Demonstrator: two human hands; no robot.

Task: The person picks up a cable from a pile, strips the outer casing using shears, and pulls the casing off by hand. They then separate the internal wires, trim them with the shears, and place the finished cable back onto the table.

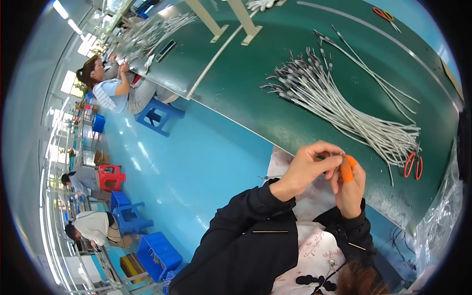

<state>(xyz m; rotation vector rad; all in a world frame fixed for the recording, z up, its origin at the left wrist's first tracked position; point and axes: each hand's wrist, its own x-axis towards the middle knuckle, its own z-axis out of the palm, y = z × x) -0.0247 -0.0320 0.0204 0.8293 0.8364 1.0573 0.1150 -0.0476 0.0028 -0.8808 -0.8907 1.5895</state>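
My left hand (312, 166) and my right hand (351, 187) meet just off the table's near edge, fingertips pinched together. Orange covers (347, 172) wrap fingers of the right hand. Whatever the fingertips hold is too small and hidden to make out. Beside my left wrist pokes out a thin wire end (268, 177); the rest of it is out of sight. Beyond my hands, a fanned bundle of grey cables (344, 113) with dark connector ends lies on the green table (236, 83). Red-handled scissors (413, 164) rest by the bundle's near end.
A few loose cables (376, 73) lie past the bundle. Orange-handled snips (387, 18) and a white glove (260, 5) lie farther off. Metal posts (241, 22) stand on the table. Clear plastic (442, 211) hangs at right. A co-worker (110, 86) sits left by a blue stool (160, 115).
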